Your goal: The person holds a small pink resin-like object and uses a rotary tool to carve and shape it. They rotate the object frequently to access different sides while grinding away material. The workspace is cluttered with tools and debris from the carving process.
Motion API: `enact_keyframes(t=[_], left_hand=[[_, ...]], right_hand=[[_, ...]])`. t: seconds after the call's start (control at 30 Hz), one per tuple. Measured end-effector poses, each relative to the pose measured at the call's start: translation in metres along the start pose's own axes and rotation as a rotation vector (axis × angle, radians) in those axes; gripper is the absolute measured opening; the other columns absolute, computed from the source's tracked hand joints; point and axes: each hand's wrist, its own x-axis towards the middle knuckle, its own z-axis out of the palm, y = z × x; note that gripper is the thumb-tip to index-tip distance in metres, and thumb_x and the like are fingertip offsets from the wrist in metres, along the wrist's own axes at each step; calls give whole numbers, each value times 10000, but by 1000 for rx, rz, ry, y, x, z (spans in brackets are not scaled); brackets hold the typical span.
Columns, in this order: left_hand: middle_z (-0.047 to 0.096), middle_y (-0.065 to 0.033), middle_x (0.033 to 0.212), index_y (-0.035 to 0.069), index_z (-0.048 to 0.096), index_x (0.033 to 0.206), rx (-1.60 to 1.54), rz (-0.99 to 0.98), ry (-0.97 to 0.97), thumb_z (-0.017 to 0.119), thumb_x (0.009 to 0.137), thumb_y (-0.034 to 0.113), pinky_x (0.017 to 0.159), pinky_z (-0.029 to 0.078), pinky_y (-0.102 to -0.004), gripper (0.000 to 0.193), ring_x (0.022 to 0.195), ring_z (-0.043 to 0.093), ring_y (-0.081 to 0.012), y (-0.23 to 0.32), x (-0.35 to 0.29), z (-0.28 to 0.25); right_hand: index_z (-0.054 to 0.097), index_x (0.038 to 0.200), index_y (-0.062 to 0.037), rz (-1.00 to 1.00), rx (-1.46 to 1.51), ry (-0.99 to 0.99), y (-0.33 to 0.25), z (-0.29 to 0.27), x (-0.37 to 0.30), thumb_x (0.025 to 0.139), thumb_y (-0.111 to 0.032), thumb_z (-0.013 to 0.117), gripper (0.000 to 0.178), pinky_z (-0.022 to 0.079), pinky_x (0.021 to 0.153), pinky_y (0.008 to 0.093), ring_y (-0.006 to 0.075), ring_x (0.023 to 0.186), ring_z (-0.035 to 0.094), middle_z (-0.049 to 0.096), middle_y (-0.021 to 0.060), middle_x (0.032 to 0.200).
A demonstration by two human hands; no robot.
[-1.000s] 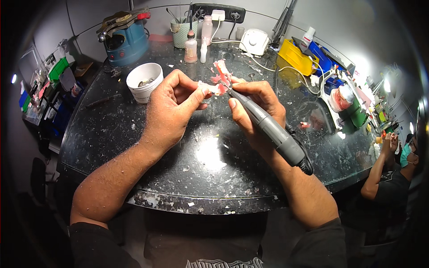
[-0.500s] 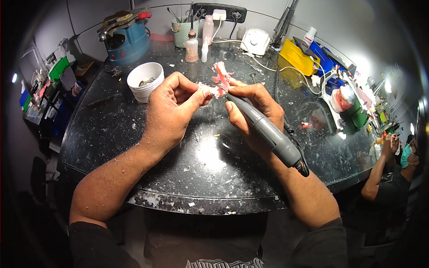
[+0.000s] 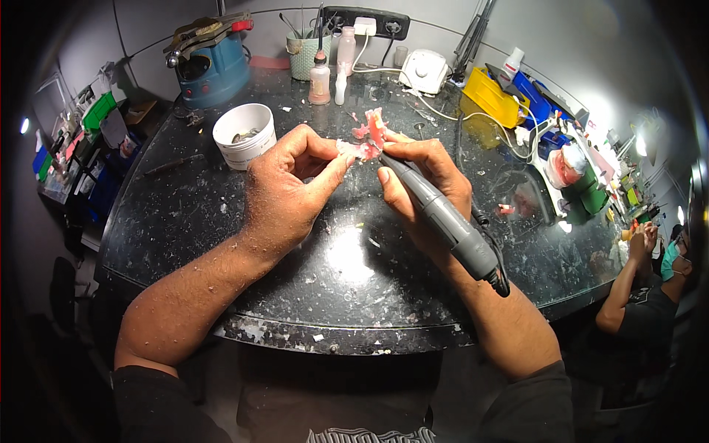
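Compared with half a second ago, the pink-and-white piece (image 3: 375, 129) is shifted slightly to the right and turned a little, together with the left fingertips holding it. It is raised in front of the person, over the black bench (image 3: 295, 295), between the two hands. The left hand (image 3: 284, 181) pinches its left end between thumb and fingers. The right hand (image 3: 443, 159) grips a dark grey handpiece (image 3: 447, 218) like a pen, thumb and fingers closed around its front part; its tip is right at the piece, though whether they touch I cannot tell. Just beyond the left hand stands a white tub (image 3: 236, 156) with small greyish bits inside, and a slim dark tool (image 3: 174, 165) lies to its left. Farther back are a bottle (image 3: 319, 85) with pinkish contents, a teal machine (image 3: 218, 80), a white control box (image 3: 423, 71) and a yellow bin (image 3: 493, 96).
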Motion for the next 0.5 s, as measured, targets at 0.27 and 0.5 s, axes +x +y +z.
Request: enact_keyframes(t=[0.27,0.5], left_hand=[[736,-59,972,37,661,897,23,11,8,760,908,42,843,549,-260,99,918,676,-89,0,-1,-1],[735,-53,965,36,664,903,17,-33,4,762,909,46,834,547,-257,98,905,674,-86,1,-1,-2]], right_hand=[[676,1085,-25,9,-19,-25,-4,0,0,812,-60,778,294,548,947,346,275,1097,710,716,174,1111],[681,1076,-25,17,24,-20,-3,2,-1,816,-72,789,285,550,948,348,274,1103,710,718,169,1123]])
